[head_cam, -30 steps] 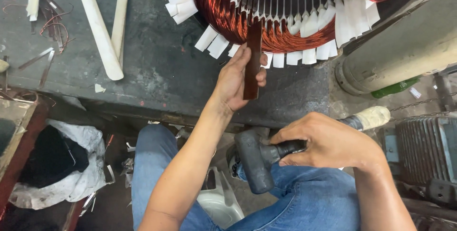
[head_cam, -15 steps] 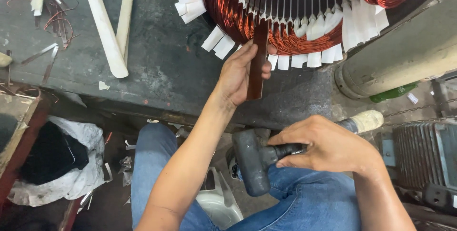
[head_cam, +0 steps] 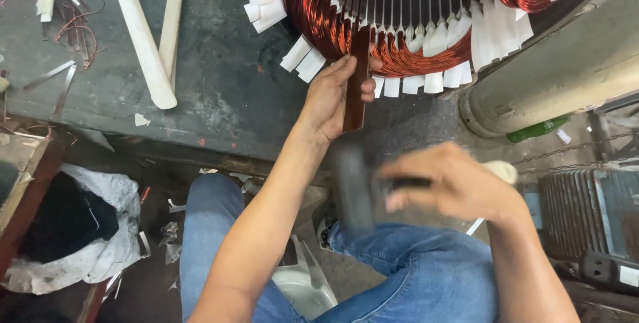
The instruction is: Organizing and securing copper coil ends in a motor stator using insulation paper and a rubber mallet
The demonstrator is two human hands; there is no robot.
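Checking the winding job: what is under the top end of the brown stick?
The brown stick, held by the left hand, lies against copper coils and white insulation strips. Its tip's contact is hidden.

Dark, stained workbench point(head_cam: 219, 90) fills upper left of frame, surface scuffed and gritty. Pale flat strips point(head_cam: 141, 37) lie on it near top left, thin wire scraps point(head_cam: 76, 23) beside them. Grimy floor point(head_cam: 160, 270) at lower left, crumpled white cloth point(head_cam: 100, 256) there. Grey cylindrical housing point(head_cam: 566, 70) at upper right; finned metal casing point(head_cam: 589, 213) at right edge.
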